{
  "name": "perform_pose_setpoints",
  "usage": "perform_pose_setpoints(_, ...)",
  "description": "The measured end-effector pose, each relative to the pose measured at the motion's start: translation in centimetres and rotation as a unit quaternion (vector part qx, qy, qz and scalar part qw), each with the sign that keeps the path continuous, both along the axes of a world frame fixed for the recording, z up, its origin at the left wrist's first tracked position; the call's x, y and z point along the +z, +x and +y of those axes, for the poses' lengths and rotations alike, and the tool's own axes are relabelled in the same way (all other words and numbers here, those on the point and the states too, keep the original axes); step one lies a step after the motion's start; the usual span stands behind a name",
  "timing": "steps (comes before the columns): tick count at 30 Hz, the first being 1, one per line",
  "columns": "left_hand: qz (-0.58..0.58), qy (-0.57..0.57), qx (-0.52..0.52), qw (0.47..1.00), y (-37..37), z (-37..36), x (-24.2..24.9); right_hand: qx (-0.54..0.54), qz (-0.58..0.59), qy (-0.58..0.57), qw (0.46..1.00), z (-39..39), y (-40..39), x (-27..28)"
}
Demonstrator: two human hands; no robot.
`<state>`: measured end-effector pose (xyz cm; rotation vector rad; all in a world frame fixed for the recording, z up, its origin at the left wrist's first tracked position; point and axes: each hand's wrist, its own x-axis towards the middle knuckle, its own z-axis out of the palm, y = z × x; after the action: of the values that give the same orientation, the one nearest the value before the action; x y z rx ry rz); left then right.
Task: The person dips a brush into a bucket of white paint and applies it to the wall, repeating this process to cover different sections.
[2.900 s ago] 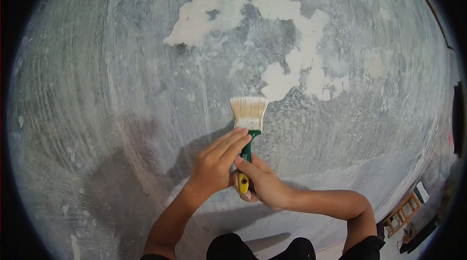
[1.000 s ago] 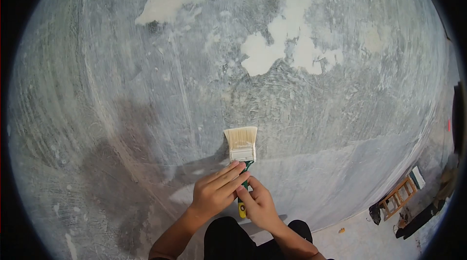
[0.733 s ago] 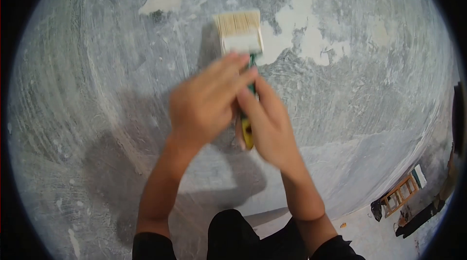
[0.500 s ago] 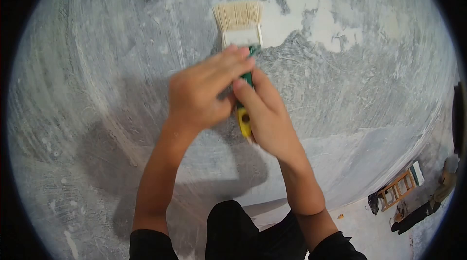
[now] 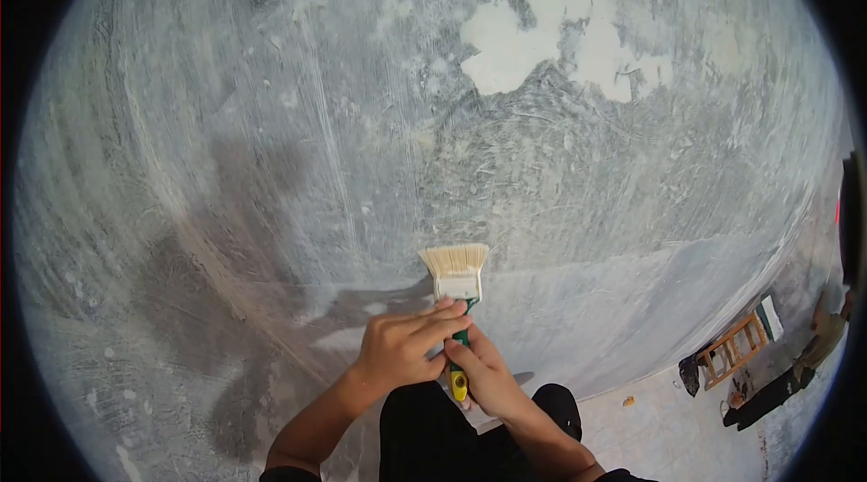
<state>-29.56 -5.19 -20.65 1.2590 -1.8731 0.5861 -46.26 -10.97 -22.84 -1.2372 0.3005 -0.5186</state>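
A wide paintbrush [image 5: 457,274] with pale bristles, a whitish ferrule and a green and yellow handle points up along the grey wall [image 5: 379,148]. Its bristle tips fan out against the wall, low down in front of my knees. My right hand [image 5: 489,379] is wrapped round the handle, thumb along it. Higher on the same handle, my left hand [image 5: 404,345] presses its fingers near the ferrule. Parts of the handle are hidden behind the fingers of both hands.
White bare patches [image 5: 515,44] mark the upper wall, with streaks all over it. A small wooden ladder [image 5: 733,353] lies at the lower right, beside a dark bag [image 5: 690,375] and a long dark object [image 5: 768,403] on the pale floor [image 5: 650,432].
Both hands have moved the brush down the wall, from just beside the white patches to low near my knees. The grip looks the same.
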Motion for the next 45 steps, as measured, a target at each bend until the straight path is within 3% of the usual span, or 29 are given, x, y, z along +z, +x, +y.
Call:
perform_pose_setpoints(2,0.028,0.03,-0.004,0.999,-0.2,0.2,-2.1,-0.019,0.048,-0.026,0.998,0.5,-0.3,-1.1)
perform_pose_setpoints(6,0.023,-0.021,0.014,0.999,-1.5,1.3,-3.0,-0.046,0.035,-0.076,0.995,2.1,-1.0,-2.1)
perform_pose_setpoints(10,-0.038,-0.119,0.019,0.992,-2.9,3.1,3.1,-0.074,-0.044,-0.189,0.978,3.4,-1.6,0.7)
perform_pose_setpoints(14,-0.091,-0.231,0.03,0.968,-2.1,0.9,11.8,-0.131,-0.164,-0.282,0.936,0.9,0.5,10.0)
perform_pose_setpoints(17,-0.103,-0.227,0.034,0.968,-0.7,-1.2,16.4,-0.147,-0.174,-0.255,0.94,-1.5,2.6,14.4)
perform_pose_setpoints(20,-0.096,-0.202,0.049,0.973,-0.1,-2.2,15.2,-0.142,-0.194,-0.218,0.946,-3.1,3.7,14.0)
perform_pose_setpoints(22,-0.087,-0.175,0.046,0.98,-0.3,-1.9,13.0,-0.114,-0.14,-0.172,0.968,-3.3,3.5,11.4)
perform_pose_setpoints(24,-0.058,-0.124,0.037,0.99,-0.5,-1.6,10.5,-0.144,-0.166,-0.189,0.957,-2.7,3.6,8.8)
perform_pose_setpoints(26,-0.043,-0.1,0.039,0.993,-0.7,-1.4,8.1,-0.075,-0.09,-0.104,0.988,-2.6,2.3,6.8)
perform_pose_setpoints(35,0.051,0.069,0.037,0.996,-2.6,-0.1,1.2,-0.043,-0.051,0.095,0.993,-1.4,-0.1,-0.3)
perform_pose_setpoints(38,0.066,0.084,0.02,0.994,-2.7,-0.2,-1.2,-0.017,-0.04,0.114,0.993,-1.3,-0.9,-1.9)
perform_pose_setpoints(42,0.086,0.079,0.011,0.993,-4.4,2.1,0.2,-0.042,-0.007,0.12,0.992,1.1,-2.6,-0.7)
perform_pose_setpoints(45,0.035,0.013,0.01,0.999,-5.0,4.1,3.9,-0.031,-0.037,-0.023,0.999,2.4,-3.0,1.5)
